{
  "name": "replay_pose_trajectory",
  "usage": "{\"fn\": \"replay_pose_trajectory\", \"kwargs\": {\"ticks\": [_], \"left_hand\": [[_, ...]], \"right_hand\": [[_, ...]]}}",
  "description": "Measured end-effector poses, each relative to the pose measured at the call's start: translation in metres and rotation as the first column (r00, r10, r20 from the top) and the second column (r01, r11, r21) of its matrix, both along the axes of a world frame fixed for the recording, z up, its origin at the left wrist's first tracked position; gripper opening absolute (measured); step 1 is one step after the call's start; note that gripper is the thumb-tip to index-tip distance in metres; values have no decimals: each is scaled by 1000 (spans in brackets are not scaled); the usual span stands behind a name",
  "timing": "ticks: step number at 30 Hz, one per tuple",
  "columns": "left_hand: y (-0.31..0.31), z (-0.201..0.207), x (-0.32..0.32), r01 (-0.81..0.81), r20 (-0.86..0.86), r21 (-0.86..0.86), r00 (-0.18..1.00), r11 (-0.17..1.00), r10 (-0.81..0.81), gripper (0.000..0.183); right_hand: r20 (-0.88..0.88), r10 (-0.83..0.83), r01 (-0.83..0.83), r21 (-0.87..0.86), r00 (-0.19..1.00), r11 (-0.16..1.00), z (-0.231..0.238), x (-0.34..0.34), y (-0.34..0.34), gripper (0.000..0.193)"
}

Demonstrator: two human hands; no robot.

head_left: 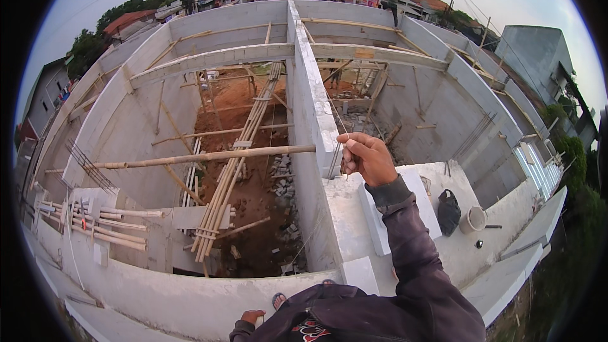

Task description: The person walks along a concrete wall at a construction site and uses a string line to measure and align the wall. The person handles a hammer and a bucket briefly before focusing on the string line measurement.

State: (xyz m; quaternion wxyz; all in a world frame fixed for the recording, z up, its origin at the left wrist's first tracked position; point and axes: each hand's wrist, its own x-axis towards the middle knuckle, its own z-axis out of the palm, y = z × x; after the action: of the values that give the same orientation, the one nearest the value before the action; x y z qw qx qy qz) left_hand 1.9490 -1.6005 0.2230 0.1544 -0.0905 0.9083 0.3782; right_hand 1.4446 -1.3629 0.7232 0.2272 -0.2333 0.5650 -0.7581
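My right hand (370, 159) is raised over the near end of the long middle wall (311, 88). Its thumb and fingers pinch a thin string (336, 114) that slants away beside the wall top. Steel rods (334, 163) stick up at the wall's end, just left of the hand. Beneath my right forearm lies a white lightweight block (373, 221) on the pale slab. Low in the picture, my left hand (253, 315) is closed beside my dark clothing. Something pale shows at its edge, too small to name.
Deep open rooms drop away on both sides of the wall. A bamboo pole (215, 156) spans the left one, with a bundle of bamboo (237, 171) sloping below. A bucket (472, 220) and a black bag (449, 212) stand right. Another person (391, 3) is on the far wall.
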Motion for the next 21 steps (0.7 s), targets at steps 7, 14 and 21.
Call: {"fn": "replay_pose_trajectory", "kwargs": {"ticks": [7,14,21], "left_hand": [[-6,-1,-5,-11,58,17,998,1000,10,28],[-12,5,-10,-43,121,57,992,997,36,30],[-18,-3,-10,58,78,2,995,998,-58,28]], "right_hand": [[-100,31,-22,87,995,996,8,26,1,23],[-162,65,-47,112,985,993,13,46,-3,25],[-131,105,-92,105,986,990,6,59,-5,26]]}}
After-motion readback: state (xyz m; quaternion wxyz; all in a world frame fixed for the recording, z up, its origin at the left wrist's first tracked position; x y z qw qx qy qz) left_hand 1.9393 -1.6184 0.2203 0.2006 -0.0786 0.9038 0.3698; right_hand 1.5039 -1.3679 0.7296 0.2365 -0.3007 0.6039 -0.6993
